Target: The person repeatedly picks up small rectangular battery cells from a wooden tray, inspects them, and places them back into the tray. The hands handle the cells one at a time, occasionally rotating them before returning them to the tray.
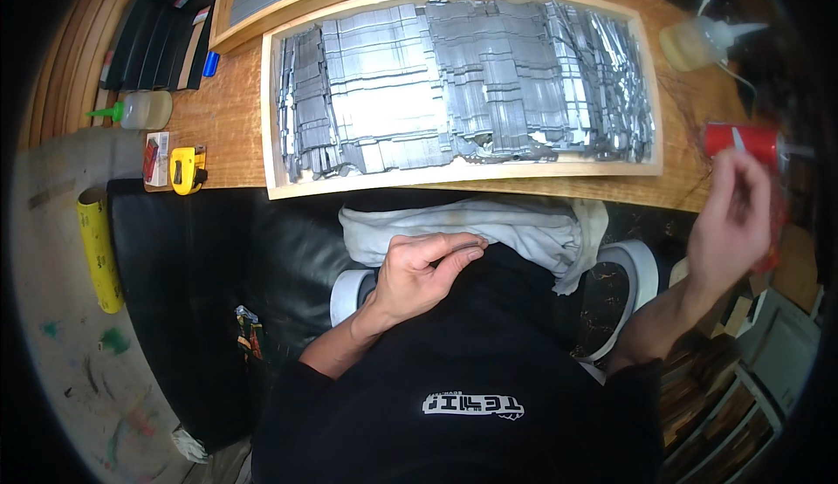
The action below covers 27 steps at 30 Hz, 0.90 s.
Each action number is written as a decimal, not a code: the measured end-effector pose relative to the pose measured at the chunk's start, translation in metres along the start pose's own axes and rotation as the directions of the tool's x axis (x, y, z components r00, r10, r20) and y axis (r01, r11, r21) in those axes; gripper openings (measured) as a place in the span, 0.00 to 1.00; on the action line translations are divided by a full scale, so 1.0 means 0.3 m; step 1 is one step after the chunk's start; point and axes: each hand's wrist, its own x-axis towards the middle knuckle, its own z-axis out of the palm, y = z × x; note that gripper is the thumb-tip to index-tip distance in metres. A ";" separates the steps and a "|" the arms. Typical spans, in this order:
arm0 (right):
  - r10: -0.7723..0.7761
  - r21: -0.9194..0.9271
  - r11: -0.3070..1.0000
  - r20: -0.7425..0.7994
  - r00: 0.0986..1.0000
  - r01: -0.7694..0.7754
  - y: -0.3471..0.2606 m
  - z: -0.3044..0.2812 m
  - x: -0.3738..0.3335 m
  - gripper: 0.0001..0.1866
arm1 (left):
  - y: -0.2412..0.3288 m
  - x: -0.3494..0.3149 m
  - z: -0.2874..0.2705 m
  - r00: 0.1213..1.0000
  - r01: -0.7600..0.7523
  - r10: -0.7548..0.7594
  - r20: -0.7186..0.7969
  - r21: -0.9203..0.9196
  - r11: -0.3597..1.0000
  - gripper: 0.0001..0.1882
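Note:
My left hand [421,276] is in front of my body, thumb and bent fingers closed on a thin dark strip [470,246], of which only a short edge shows. My right hand [735,213] is raised at the far right, its fingertips drawn together and slightly blurred. A small pale pointed piece [738,140] shows at those fingertips, against a red cylinder [758,142]; I cannot tell whether it is in my fingers. Ahead on the bench lies a shallow wooden frame [463,175], filled with tightly layered thin grey and silvery strips [497,74].
On the wooden bench [231,117] sit a yellow tape measure [187,171], a small box [157,159] and a green-tipped bottle [144,110]. Another nozzle bottle [698,43] stands at the far right. A grey cloth [463,222] hangs below the bench edge; a yellow roll [99,248] is at left.

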 end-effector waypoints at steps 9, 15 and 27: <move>-0.094 0.302 0.923 0.780 0.619 -0.240 -0.172 0.089 -0.236 0.18 | 0.013 0.013 0.025 0.999 -0.038 0.038 0.000 0.021 0.999 0.08; -0.152 0.488 0.756 0.779 0.608 -0.436 -0.095 0.267 -0.421 0.11 | 0.011 0.003 0.012 0.998 -0.032 0.028 0.054 0.073 0.997 0.05; -0.135 0.493 0.740 0.776 0.617 -0.458 -0.087 0.273 -0.435 0.08 | 0.014 0.008 0.012 0.990 0.081 -0.081 0.113 -0.002 0.997 0.06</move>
